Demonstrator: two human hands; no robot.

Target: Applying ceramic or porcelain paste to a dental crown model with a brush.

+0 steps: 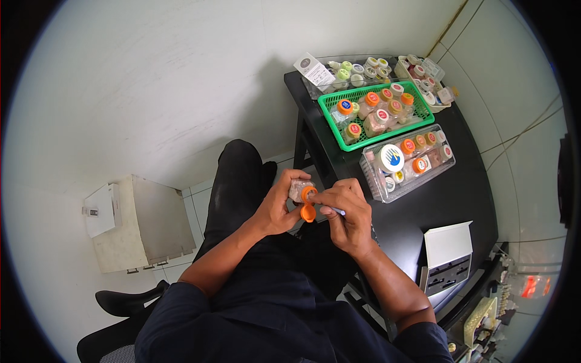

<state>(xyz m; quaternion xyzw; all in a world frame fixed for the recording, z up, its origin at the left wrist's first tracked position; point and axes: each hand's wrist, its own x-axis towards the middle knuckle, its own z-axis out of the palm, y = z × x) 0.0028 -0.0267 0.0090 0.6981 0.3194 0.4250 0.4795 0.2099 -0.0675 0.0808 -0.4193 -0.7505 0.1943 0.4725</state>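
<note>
My left hand (277, 206) grips a small clear jar (299, 189) of pale pinkish contents, its orange flip cap (307, 212) hanging open toward me. My right hand (348, 215) is closed on a slender light-coloured tool (339, 211), with a finger at the jar's mouth; the tool's far end is hidden. Both hands are over my lap, just left of the black table (460, 199).
A green basket (340, 143) and a clear bin (390, 193) hold several lidded jars, with more trays (451, 100) and small pots (357, 77) behind. An open case (446, 248) lies on the table. A pale cabinet (163, 224) stands left; a chair (118, 299) is beneath me.
</note>
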